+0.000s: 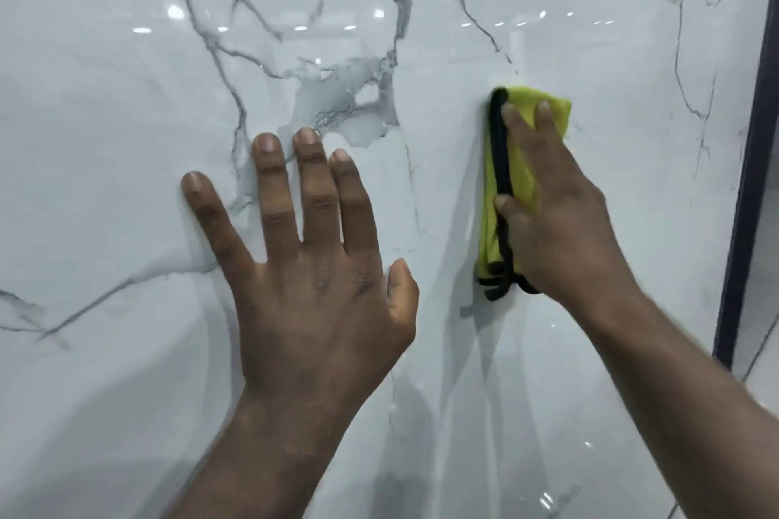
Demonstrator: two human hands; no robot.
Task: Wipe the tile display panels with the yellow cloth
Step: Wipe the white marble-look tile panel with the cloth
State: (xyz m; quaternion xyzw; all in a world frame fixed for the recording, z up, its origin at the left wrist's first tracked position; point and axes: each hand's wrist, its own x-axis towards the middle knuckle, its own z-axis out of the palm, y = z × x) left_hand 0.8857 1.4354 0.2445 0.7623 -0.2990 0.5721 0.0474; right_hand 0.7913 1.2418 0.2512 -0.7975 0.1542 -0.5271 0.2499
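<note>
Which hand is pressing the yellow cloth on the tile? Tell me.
The right hand, pressing the yellow cloth against the tile panel. The left hand lies flat on the panel, fingers spread, no cloth.

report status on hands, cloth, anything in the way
Left hand flat on tile panel, fingers spread. Right hand presses folded yellow cloth against same panel. Dark frame edge right of cloth, apart.

Two hands, left hand (pixel 314 287), right hand (pixel 556 223) — one yellow cloth (pixel 489 206), two tile panels (pixel 126 131)
</note>
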